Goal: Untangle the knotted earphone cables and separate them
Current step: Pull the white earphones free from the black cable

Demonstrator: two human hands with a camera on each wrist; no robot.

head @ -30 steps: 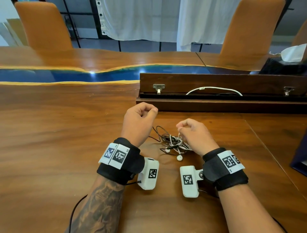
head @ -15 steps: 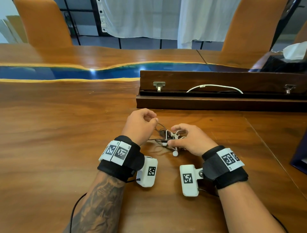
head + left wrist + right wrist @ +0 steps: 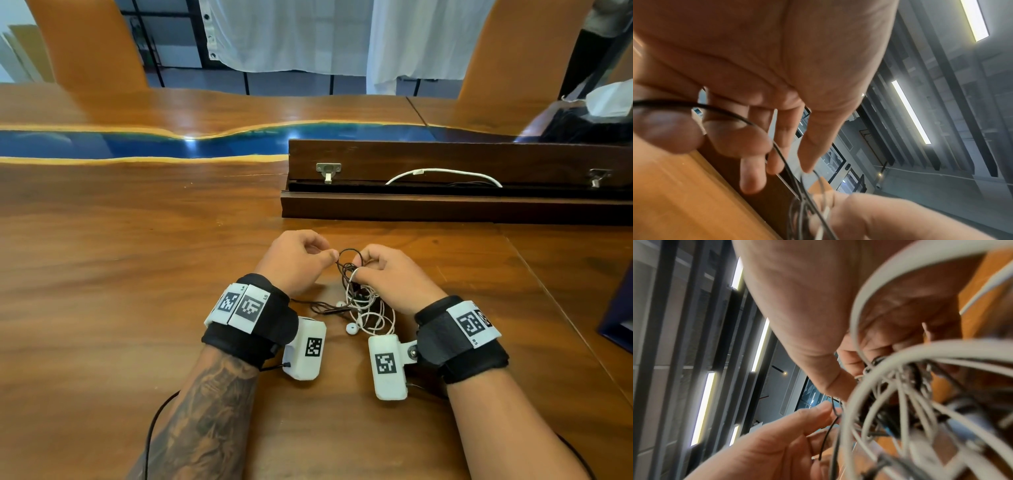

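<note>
A tangle of white and black earphone cables (image 3: 364, 301) hangs between my hands above the wooden table (image 3: 137, 291), its lower loops and a white earbud (image 3: 351, 329) near the tabletop. My left hand (image 3: 301, 260) pinches a black cable (image 3: 781, 154) at the top of the tangle. My right hand (image 3: 387, 274) grips the knotted bundle (image 3: 900, 386), white loops falling from its fingers. The hands are almost touching, with a black loop (image 3: 347, 255) standing up between them.
A long dark wooden box (image 3: 445, 192) with its lid open lies just beyond the hands, a white cable (image 3: 442, 172) inside. A blue resin strip (image 3: 137, 144) crosses the table. Orange chairs (image 3: 89, 44) stand at the far side. A dark blue object (image 3: 620, 318) sits at the right edge.
Both hands came down to the tangle on the table, took hold of it and lifted it. The left hand now pinches a black strand; the cables hang lower than before.
</note>
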